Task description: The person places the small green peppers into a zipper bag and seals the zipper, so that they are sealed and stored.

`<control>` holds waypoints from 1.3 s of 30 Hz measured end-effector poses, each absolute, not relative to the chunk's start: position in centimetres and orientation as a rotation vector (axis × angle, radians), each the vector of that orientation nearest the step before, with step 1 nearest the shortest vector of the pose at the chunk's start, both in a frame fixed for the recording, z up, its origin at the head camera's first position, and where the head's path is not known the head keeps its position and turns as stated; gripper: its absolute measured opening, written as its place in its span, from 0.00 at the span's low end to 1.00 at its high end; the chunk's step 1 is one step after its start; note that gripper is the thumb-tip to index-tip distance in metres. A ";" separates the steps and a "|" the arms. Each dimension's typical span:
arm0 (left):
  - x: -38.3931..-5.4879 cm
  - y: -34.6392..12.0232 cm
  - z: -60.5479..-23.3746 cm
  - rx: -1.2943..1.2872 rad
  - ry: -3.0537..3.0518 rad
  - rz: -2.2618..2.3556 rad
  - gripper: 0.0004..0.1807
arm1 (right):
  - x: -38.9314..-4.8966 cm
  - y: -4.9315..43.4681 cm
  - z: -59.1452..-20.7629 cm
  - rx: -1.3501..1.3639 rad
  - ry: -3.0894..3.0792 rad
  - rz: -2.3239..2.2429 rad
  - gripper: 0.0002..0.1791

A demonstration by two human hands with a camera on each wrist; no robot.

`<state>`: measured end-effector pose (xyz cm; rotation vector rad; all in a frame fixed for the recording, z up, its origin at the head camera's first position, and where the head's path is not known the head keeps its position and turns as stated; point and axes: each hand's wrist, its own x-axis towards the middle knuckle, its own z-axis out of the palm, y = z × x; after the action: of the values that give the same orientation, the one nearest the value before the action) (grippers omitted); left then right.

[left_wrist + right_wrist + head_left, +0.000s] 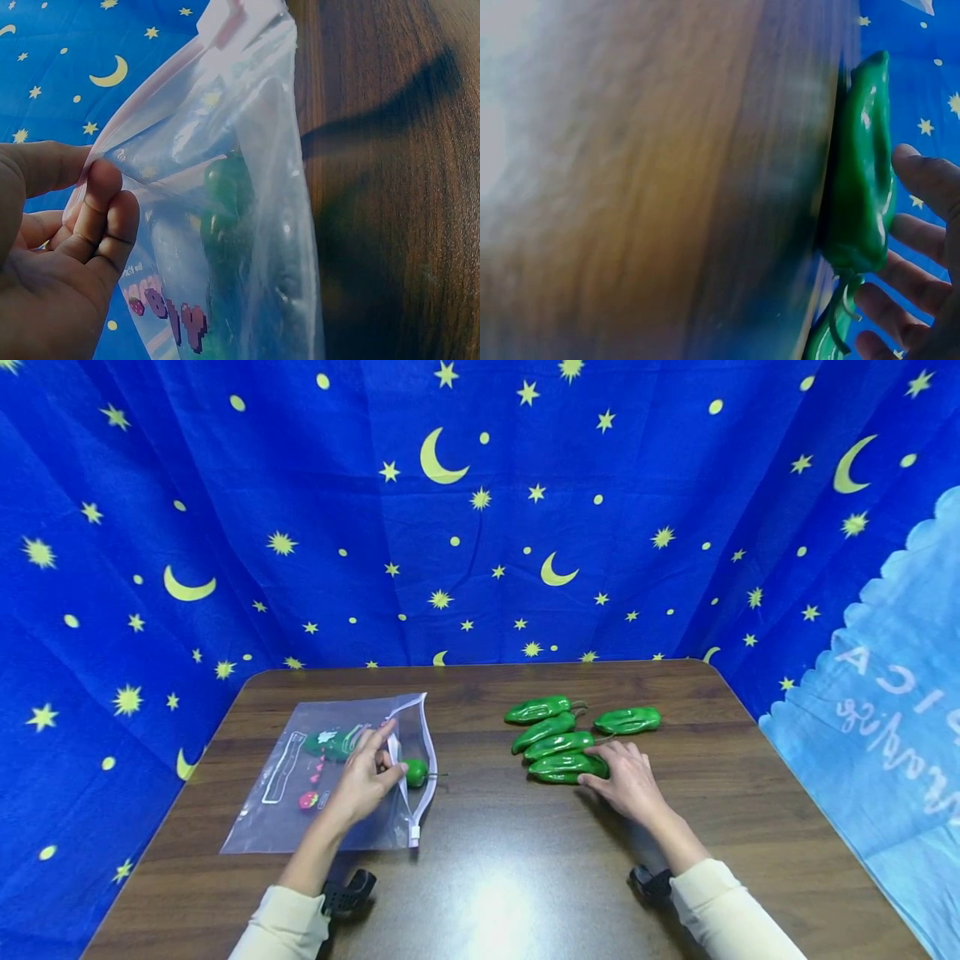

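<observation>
At the left lies a clear zip bag [352, 827] with printed pictures, its mouth facing right. My left hand [363, 781] pinches one lip of the mouth between thumb and fingers, lifting it apart from the other lip. The stem end of a green pepper [415, 773] shows in the mouth; more green [330, 743] shows through the plastic deeper in. My right hand [626, 777] reaches over the nearest green pepper [562, 767] of a group, at its right end. In the right wrist view, the fingers are spread beside that pepper [862, 172].
Several more green peppers lie beyond it: one [558, 745] right behind, others [537, 709] farther back, and one [628, 720] apart to the right. The slider [414, 835] sits at the bag's near corner. Blue star-printed cloth [510, 527] hangs behind the wooden table [480, 827].
</observation>
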<state>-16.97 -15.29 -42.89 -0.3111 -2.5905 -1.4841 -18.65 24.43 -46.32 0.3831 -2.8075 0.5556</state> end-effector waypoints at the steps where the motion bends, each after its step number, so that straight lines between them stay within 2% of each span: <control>1: -17.0 -15.3 -42.9 -0.310 -2.590 -1.482 0.40 | -18.6 24.5 -46.4 0.382 -2.810 0.558 0.26; 22: -16.9 -15.2 -42.8 -0.291 -2.605 -1.495 0.40 | -18.0 25.4 -47.4 0.434 -2.848 0.557 0.29; 39: -16.9 -15.2 -42.8 -0.298 -2.595 -1.514 0.40 | -17.8 25.8 -48.0 0.492 -2.774 0.628 0.25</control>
<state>-16.88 -15.22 -42.81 -0.2981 -2.5949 -1.5140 -17.78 25.78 -47.96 0.4925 -2.7743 0.6285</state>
